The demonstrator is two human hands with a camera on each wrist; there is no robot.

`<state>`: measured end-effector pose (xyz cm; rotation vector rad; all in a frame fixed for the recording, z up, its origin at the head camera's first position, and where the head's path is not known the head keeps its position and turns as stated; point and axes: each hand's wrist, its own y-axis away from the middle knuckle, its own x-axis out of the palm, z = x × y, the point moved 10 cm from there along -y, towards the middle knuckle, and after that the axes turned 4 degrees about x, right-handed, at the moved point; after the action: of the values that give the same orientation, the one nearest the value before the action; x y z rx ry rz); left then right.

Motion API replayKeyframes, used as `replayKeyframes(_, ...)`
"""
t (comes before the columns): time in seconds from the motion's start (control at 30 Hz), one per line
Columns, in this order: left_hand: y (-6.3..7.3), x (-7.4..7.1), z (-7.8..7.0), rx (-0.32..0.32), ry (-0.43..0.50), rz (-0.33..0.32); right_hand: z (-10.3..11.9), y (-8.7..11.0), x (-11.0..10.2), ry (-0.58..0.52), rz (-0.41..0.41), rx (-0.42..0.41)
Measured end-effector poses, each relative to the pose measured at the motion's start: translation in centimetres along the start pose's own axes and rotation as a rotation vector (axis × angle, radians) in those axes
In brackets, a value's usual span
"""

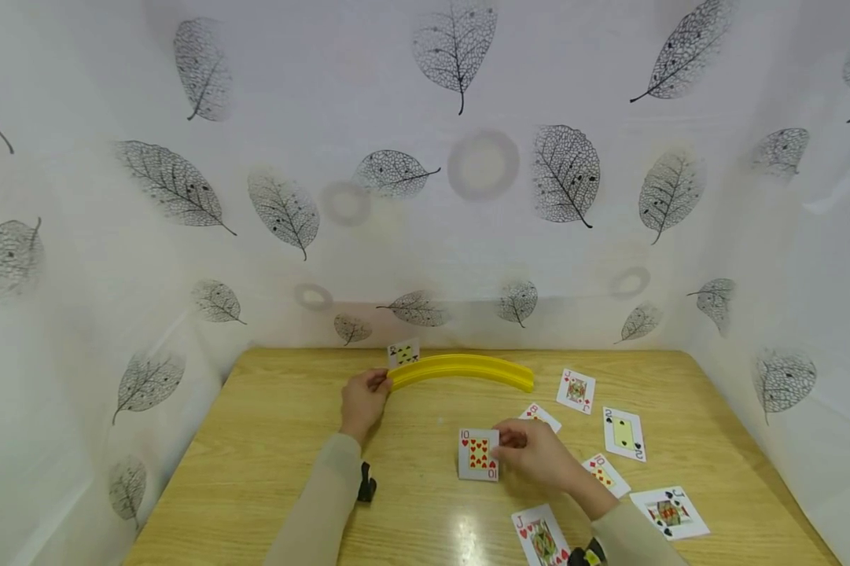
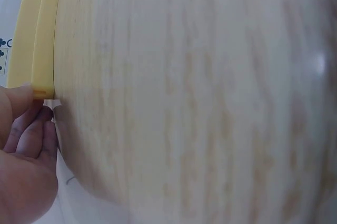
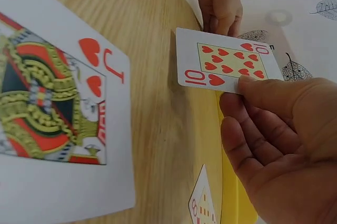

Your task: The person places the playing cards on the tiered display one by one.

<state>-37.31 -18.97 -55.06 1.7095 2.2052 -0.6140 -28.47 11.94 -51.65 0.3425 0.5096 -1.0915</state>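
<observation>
A curved yellow playing-card holder (image 1: 460, 365) lies near the table's back edge. My left hand (image 1: 363, 402) holds its left end, the thumb on the yellow rim in the left wrist view. A clubs card (image 1: 404, 353) stands in the holder close to that hand. Above the middle of the table, my right hand (image 1: 538, 456) pinches the ten of hearts (image 1: 478, 454) by its right side, between thumb and fingers. Its face shows fully in the right wrist view. Partly behind the right hand lies an eight (image 1: 543, 415) with red pips.
Several face-up cards lie on the wooden table (image 1: 255, 472) to the right: a jack of diamonds (image 1: 576, 391), a two of spades (image 1: 624, 434), a ten of diamonds (image 1: 604, 474), a black-suited jack (image 1: 669, 512) and a jack of hearts (image 1: 541, 538). A leaf-print curtain (image 1: 425, 251) surrounds the table.
</observation>
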Motion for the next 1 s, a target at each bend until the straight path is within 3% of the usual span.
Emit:
replayKeyframes(0.43, 0.0, 0.0, 0.0, -0.027, 0.009, 0.009, 1.1, -2.3, -0.5, 0.078, -0.057, -0.047)
replayKeyframes(0.83, 0.0, 0.0, 0.1, -0.019, -0.001, 0.004, 1.3, -4.9, -1.2, 0.075, -0.132, -0.03)
replayKeyframes(1.0, 0.0, 0.0, 0.0, -0.001, -0.003, -0.001, 1.1, -6.1, -1.1, 0.071, -0.172, 0.018)
